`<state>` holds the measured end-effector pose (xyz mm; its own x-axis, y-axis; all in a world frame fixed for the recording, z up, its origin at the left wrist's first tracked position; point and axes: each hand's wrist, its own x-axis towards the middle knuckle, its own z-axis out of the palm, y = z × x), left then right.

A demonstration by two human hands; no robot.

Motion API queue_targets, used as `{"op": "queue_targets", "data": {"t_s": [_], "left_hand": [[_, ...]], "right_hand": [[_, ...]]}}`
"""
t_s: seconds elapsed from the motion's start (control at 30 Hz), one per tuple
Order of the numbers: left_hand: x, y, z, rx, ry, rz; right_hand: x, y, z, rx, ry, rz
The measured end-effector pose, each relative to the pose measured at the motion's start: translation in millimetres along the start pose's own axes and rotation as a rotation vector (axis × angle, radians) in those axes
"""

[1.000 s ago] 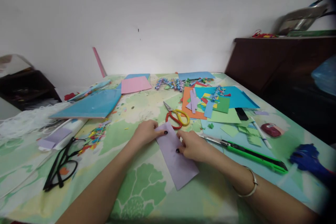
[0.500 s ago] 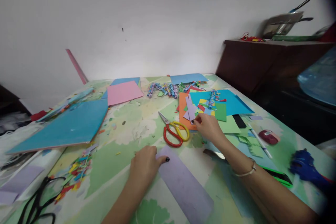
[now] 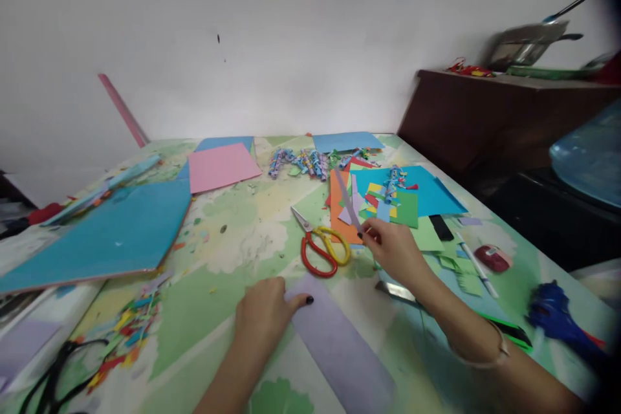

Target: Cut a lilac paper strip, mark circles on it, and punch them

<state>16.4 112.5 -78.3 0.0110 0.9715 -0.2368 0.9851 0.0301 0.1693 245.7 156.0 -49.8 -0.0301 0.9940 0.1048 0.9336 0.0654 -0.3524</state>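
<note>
Head view: left hand (image 3: 264, 317) lies curled on the table (image 3: 233, 252), fingertips pressing the near end of a lilac paper sheet (image 3: 339, 349) that lies flat and runs toward the near edge. Right hand (image 3: 395, 249) pinches a narrow lilac strip (image 3: 345, 197) between thumb and fingers; the strip stands tilted, lifted off the orange paper (image 3: 339, 213). Red-and-yellow scissors (image 3: 323, 246) lie between the hands. Green utility knife (image 3: 504, 330) is partly hidden under the right forearm.

A: What covers the counter (image 3: 233, 252)?
B: A green-patterned cloth, bearing a lilac paper strip (image 3: 339, 346), red-and-yellow scissors (image 3: 323, 244), pink sheet (image 3: 220, 166), blue board (image 3: 104, 233), coloured scraps (image 3: 127, 326).
</note>
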Motion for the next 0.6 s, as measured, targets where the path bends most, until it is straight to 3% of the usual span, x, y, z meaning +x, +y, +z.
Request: {"op": "queue_targets", "data": {"t_s": [0.07,0.17,0.3,0.5,0.6], "left_hand": [[-0.6,-1.6,2.3,0.010,0.014,-0.001],[-1.8,-7.6,4.4,0.008,0.044,0.021],[-9.9,-26.4,3.2,-0.051,0.094,0.091],[-48.0,-48.1,17.0,-0.157,0.232,0.207],[-70.8,-45.7,36.1,-0.165,0.404,0.385]], "right_hand": [[-42.8,-6.2,4.8,0.015,0.049,-0.153],[-109.0,-12.3,27.3,-0.073,0.321,-0.501],[-169.9,-16.3,57.0,-0.110,0.389,-0.646],[-190.7,-17.4,65.8,0.001,0.274,-0.646],[-189.6,-18.4,65.1,0.001,0.206,-0.640]]}}
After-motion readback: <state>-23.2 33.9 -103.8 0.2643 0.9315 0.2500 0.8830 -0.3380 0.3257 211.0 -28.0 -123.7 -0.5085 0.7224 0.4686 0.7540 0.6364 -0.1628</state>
